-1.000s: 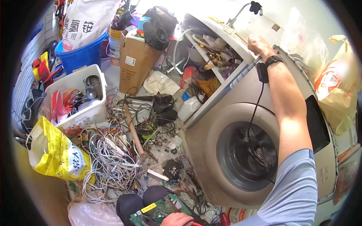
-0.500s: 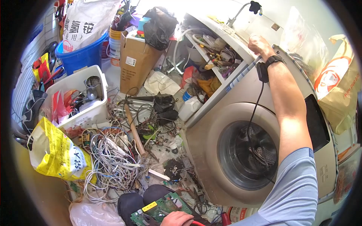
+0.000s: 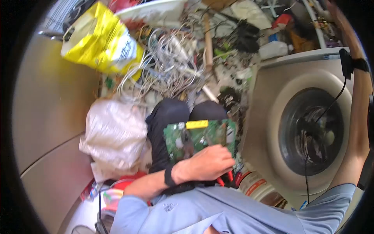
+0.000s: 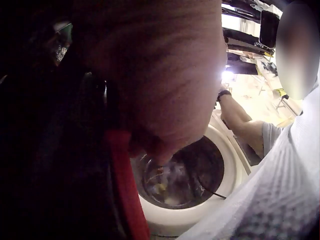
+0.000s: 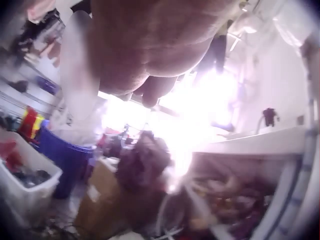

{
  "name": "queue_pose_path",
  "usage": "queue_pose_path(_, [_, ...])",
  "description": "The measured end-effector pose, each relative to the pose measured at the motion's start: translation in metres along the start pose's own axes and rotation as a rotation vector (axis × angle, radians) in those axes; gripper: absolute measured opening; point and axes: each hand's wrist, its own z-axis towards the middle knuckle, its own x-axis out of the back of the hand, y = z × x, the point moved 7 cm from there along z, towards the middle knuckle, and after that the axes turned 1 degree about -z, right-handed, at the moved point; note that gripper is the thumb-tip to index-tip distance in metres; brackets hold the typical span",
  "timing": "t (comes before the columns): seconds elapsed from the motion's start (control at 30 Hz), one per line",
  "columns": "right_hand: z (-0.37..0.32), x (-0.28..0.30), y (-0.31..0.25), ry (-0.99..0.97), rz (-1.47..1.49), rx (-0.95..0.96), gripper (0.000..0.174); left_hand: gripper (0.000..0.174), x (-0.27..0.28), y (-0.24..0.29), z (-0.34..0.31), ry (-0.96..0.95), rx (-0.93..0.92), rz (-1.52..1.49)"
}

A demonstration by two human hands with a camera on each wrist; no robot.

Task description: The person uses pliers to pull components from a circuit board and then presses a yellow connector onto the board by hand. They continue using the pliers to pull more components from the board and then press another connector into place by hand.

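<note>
In the head view, my left hand (image 3: 206, 163) grips a red-handled tool (image 3: 221, 181) over a green circuit board (image 3: 171, 140), which lies across the dark-clothed lap (image 3: 167, 115). The left wrist view shows the same hand (image 4: 155, 75) close up beside the red handle (image 4: 125, 185); the tool's tip is hidden. My right arm reaches up past the washing machine (image 3: 265, 93), its hand outside the head view. In the right wrist view my right hand (image 5: 160, 40) shows its palm and some bent fingers; whether they hold something is hidden.
Tangled cables (image 3: 167, 70) and scattered parts cover the floor ahead. A yellow bag (image 3: 101, 43) and a pale plastic bag (image 3: 115, 132) stand at the left. A black cord (image 3: 306, 175) hangs across the washer door. A shelf unit (image 5: 240, 145) shows in the right wrist view.
The head view has tilted down and turned, bringing the lap, board and left hand fully into sight. My right hand has left the head view at the upper right.
</note>
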Motion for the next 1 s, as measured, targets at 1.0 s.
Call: queue_pose_path(1.0, [-0.265, 0.197, -0.418, -0.233, 1.162, 0.149, 0.02, 0.015, -0.073, 0.086, -0.067, -0.079, -0.09, 0.299])
